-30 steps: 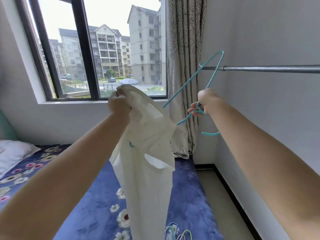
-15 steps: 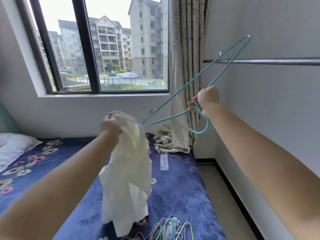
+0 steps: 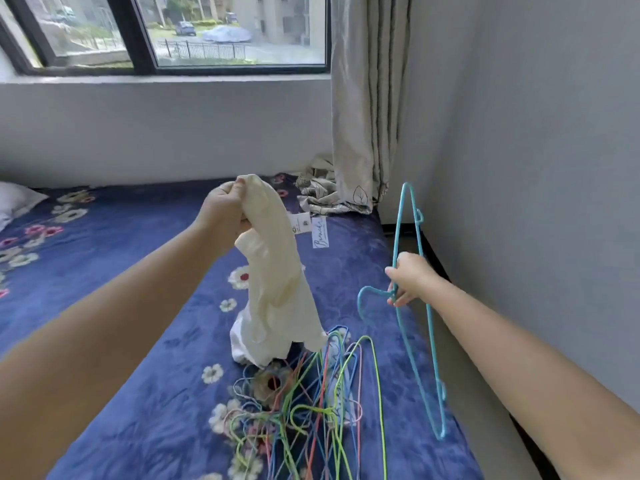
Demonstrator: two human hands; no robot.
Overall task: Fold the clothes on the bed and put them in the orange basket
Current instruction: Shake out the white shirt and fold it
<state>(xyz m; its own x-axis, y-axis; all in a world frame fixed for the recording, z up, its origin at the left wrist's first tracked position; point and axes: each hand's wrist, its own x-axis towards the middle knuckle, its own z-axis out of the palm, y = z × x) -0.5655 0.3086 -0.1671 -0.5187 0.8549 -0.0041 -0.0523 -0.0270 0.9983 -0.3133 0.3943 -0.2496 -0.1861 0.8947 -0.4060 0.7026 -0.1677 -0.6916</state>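
Our left hand (image 3: 221, 211) is raised over the bed (image 3: 145, 306), fingers curled tight around the bunched top of a cream garment (image 3: 277, 289). The cloth hangs straight down from that grip, and its lower end bunches onto the bedcover below the hand. Our right hand (image 3: 410, 280) is out to the right of the garment, well apart from it, fingers and thumb pinching the neck of a turquoise wire hanger (image 3: 417, 306). The hanger stands nearly on end in this grip: its hook curls to the left of the hand, one corner points up beyond it and the other reaches down toward us, over the bed's right edge.

Below and between both hands, a tangled pile of coloured wire hangers (image 3: 311, 403) lies on the blue flowered cover, touching the garment's bottom end. Beyond the left hand, a white label (image 3: 319, 232) lies flat on the cover. Farther off, past both hands, a grey curtain (image 3: 367, 98) hangs down to the bed's far corner, its crumpled end resting on the cover, beside a dark-framed window (image 3: 145, 32). The orange basket is out of our view.
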